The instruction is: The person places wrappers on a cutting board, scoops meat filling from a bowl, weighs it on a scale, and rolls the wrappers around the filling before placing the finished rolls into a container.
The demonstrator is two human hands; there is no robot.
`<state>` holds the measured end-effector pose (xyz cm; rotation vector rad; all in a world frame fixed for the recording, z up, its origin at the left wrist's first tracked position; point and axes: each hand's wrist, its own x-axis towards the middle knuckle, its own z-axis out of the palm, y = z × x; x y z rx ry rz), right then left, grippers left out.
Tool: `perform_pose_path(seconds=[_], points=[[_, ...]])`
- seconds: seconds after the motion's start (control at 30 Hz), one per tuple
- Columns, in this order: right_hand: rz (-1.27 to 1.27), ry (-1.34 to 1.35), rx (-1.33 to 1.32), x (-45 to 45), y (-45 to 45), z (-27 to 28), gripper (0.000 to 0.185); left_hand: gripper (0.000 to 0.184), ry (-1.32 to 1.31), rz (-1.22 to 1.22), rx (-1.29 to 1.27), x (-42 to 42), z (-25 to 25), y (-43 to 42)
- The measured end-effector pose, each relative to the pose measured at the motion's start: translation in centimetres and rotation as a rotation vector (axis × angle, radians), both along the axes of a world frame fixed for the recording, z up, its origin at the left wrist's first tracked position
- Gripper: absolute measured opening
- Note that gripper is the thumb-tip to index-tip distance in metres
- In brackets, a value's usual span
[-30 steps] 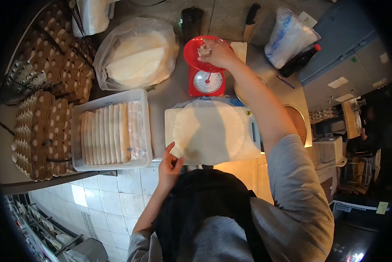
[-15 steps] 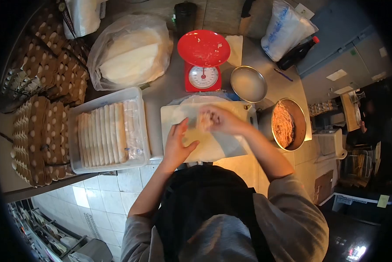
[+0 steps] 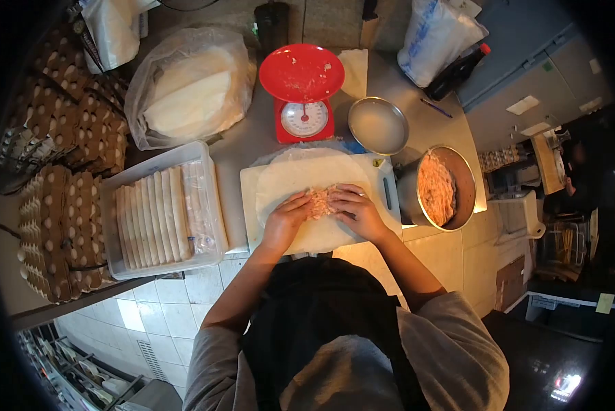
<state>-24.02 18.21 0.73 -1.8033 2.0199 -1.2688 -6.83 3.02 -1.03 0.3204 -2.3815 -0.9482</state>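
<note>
On a white cutting board (image 3: pixel 355 236) lies a round, thin, pale wrapper (image 3: pixel 280 178). A lump of orange-pink minced filling (image 3: pixel 320 203) rests on the wrapper's middle. My left hand (image 3: pixel 287 219) grips the filling's left end with curved fingers. From the other side my right hand (image 3: pixel 361 214) closes on its right end. To the right of the board, a deep metal pot (image 3: pixel 466 185) holds more of the same filling (image 3: pixel 435 188). Behind the board stands a red kitchen scale (image 3: pixel 304 130) with bits of filling on its pan (image 3: pixel 302 74).
A plastic tub (image 3: pixel 220 226) of long pale rolls (image 3: pixel 153 216) stands left, beside stacked egg trays (image 3: pixel 68 233). Behind it lies a plastic bag (image 3: pixel 235 58) of pale wrapper sheets (image 3: pixel 191 103). A metal bowl of cloudy liquid (image 3: pixel 378 127) sits right of the scale, near a dark bottle (image 3: pixel 455 75).
The filling in my right hand has come down onto the wrapper. My left hand, open before, has moved in and now holds the filling's left end.
</note>
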Motion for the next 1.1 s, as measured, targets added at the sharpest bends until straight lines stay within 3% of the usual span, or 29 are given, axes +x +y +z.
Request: perform_pose_path(seconds=[0.13,0.23,0.33,0.43,0.63,0.83,1.1], points=[[-0.043,0.059,0.034,-0.3,0.7,0.1,0.031,0.026,0.001,0.016,0.039,0.8,0.6,-0.3],[-0.009,0.12,0.058,-1.5,0.6,-1.2,0.038,0.038,-0.092,0.001,0.107,0.7,0.9,-0.2],[-0.056,-0.153,0.135,-1.1,-0.2,1.4,0.043,0.054,-0.234,0.082,0.107,-0.6,3.7,0.9],[-0.133,0.132,0.206,-0.3,-1.4,1.2,0.042,0.069,-0.3,0.052,-0.011,-2.1,1.7,1.4],[-0.094,0.207,0.262,-1.1,-1.5,-1.3,0.042,0.055,-0.229,-0.039,-0.182,-2.1,-1.0,0.3],[-0.096,0.124,0.17,-1.3,-0.6,0.5,0.042,0.05,-0.122,-0.033,-0.106,-0.3,1.8,-0.4],[-0.102,0.161,0.218,-2.3,0.3,-0.3,0.045,0.046,-0.169,-0.078,-0.104,1.1,0.9,-1.9]])
